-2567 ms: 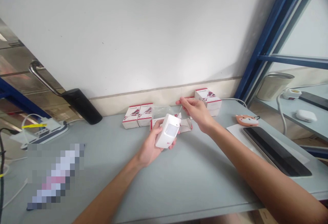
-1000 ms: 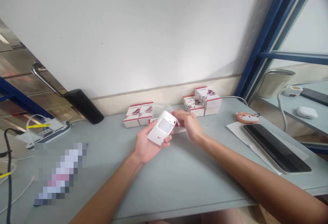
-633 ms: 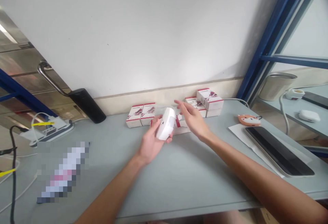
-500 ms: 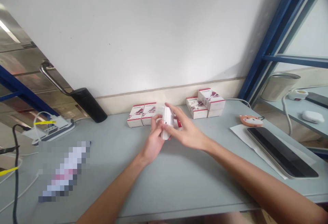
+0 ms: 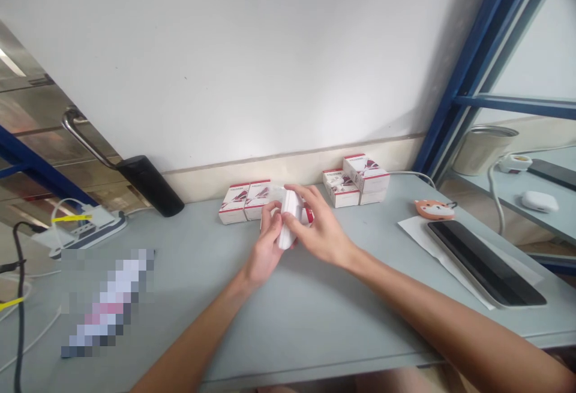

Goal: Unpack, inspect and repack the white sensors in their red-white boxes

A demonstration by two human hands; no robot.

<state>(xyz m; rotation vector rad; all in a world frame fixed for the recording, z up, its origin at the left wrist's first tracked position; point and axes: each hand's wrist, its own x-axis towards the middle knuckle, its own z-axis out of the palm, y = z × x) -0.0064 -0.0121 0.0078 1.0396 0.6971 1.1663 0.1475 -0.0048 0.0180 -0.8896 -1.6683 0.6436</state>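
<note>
A white plastic PIR motion sensor (image 5: 287, 222) stands edge-on between my hands, so its lens face is hidden. My left hand (image 5: 266, 243) grips it from below and the left side. My right hand (image 5: 316, 225) has its fingers over the sensor from the right. Just behind the hands lie white boxes with red trim (image 5: 238, 201), a wisp of clear plastic, and an opened box, mostly hidden, with a red edge (image 5: 308, 215). A further stack of the same boxes (image 5: 359, 181) stands by the wall to the right.
A grey-blue desk (image 5: 342, 315) meets a white wall. On it are a black tablet (image 5: 486, 264) on white paper, a fox-shaped orange pad (image 5: 434, 209), a power strip (image 5: 87, 228), and a pixelated blurred object (image 5: 108, 303). A blue metal frame (image 5: 454, 81) stands at right.
The sensor has turned from lens-up to edge-on. My right hand has moved in from beside it and now grips it together with my left hand.
</note>
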